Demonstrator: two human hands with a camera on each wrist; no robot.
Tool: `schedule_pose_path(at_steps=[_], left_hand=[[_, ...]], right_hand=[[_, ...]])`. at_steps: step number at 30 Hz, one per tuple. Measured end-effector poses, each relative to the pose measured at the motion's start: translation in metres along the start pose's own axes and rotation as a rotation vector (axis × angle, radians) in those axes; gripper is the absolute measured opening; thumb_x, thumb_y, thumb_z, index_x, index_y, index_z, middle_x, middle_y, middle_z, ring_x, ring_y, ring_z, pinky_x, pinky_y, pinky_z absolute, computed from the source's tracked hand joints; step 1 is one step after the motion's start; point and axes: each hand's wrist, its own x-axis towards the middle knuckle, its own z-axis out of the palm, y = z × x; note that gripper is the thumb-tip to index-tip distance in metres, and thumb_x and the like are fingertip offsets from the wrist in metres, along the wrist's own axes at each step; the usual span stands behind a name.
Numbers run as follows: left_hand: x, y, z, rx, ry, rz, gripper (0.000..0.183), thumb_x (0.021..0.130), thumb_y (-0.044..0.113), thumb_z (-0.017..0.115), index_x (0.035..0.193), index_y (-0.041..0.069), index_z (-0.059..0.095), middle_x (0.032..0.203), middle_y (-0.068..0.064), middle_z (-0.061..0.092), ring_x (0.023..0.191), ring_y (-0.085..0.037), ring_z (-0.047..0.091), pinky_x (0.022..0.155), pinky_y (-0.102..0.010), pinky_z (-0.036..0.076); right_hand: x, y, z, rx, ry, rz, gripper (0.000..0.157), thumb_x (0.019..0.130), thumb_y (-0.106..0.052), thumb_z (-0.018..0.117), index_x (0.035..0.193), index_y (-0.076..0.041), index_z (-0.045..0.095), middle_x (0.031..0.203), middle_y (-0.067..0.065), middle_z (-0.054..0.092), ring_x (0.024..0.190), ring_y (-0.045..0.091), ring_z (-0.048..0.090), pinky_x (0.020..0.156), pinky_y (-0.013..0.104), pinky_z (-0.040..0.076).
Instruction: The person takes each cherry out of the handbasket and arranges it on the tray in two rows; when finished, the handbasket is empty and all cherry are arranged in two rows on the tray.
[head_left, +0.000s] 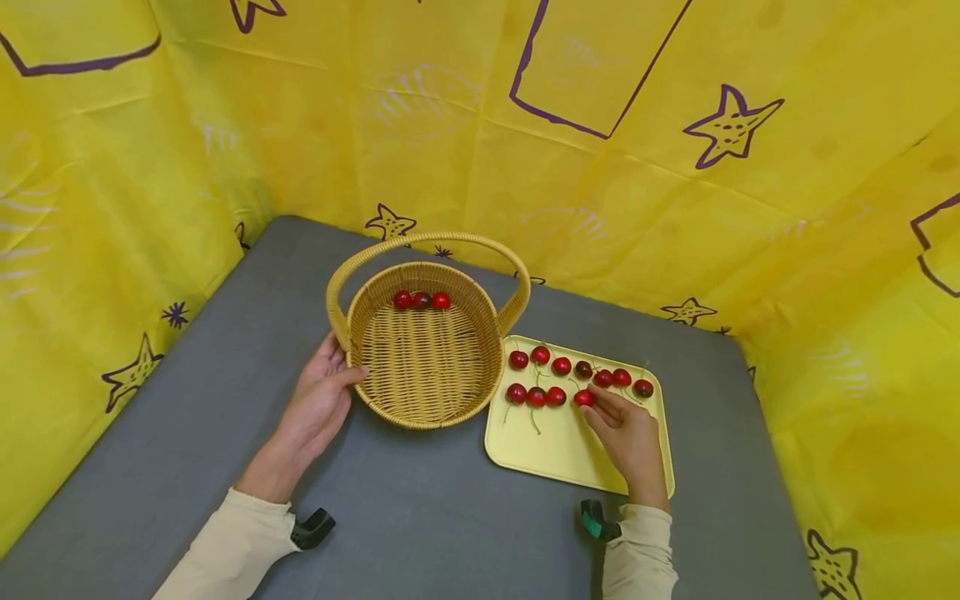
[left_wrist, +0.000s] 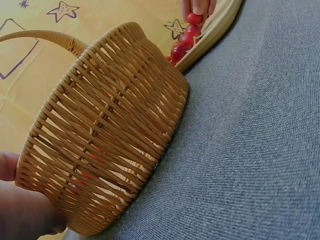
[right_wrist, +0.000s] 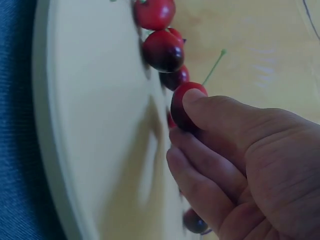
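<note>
My left hand (head_left: 321,398) grips the left side of a round wicker basket (head_left: 420,414), its thumb over the rim and the other fingers against the outer wall. Three red cherries lie in a row inside the basket, by its far wall; the middle cherry (head_left: 422,301) is darker. Over the yellow tray (head_left: 555,454), my right hand (head_left: 628,433) pinches a cherry (right_wrist: 184,106) between thumb and fingers, its green stem pointing up. Several more cherries (head_left: 536,397) with thin stems lie on the tray in two rows.
The basket's tall arched handle (head_left: 435,237) stands upright. Tray and basket sit side by side on a grey cloth-covered table (head_left: 420,517). Yellow curtains (head_left: 420,125) printed with starfish rise behind the table and along both sides.
</note>
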Motion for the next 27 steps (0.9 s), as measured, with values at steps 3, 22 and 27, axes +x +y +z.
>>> schedule_pose_path(at_steps=[3, 22, 27], left_hand=[[0.001, 0.0, 0.001, 0.0, -0.003, -0.004, 0.089, 0.099, -0.021, 0.039, 0.17, 0.011, -0.005, 0.178, -0.008, 0.0, 0.162, -0.02, 0.005, 0.131, -0.037, 0.013], [0.001, -0.002, -0.001, -0.004, -0.013, 0.016, 0.089, 0.098, -0.021, 0.039, 0.17, 0.009, -0.003, 0.178, -0.012, 0.001, 0.163, -0.023, 0.004, 0.131, -0.039, 0.011], [0.002, -0.003, 0.0, -0.006, -0.01, 0.013, 0.089, 0.098, -0.021, 0.04, 0.17, 0.009, -0.003, 0.178, -0.012, 0.001, 0.163, -0.023, 0.004, 0.131, -0.038, 0.011]], right_hand=[[0.0, 0.002, 0.002, -0.002, 0.011, -0.009, 0.045, 0.095, -0.012, 0.08, 0.138, -0.002, 0.07, 0.133, 0.019, 0.07, 0.121, 0.034, 0.069, 0.087, 0.018, 0.056], [0.0, 0.005, 0.011, -0.079, 0.034, -0.053, 0.044, 0.094, -0.008, 0.08, 0.136, 0.0, 0.07, 0.132, 0.02, 0.07, 0.119, 0.034, 0.07, 0.094, 0.035, 0.057], [-0.001, 0.001, 0.007, -0.14, 0.034, -0.048, 0.045, 0.095, -0.011, 0.08, 0.138, -0.001, 0.07, 0.133, 0.018, 0.07, 0.118, 0.034, 0.071, 0.094, 0.038, 0.057]])
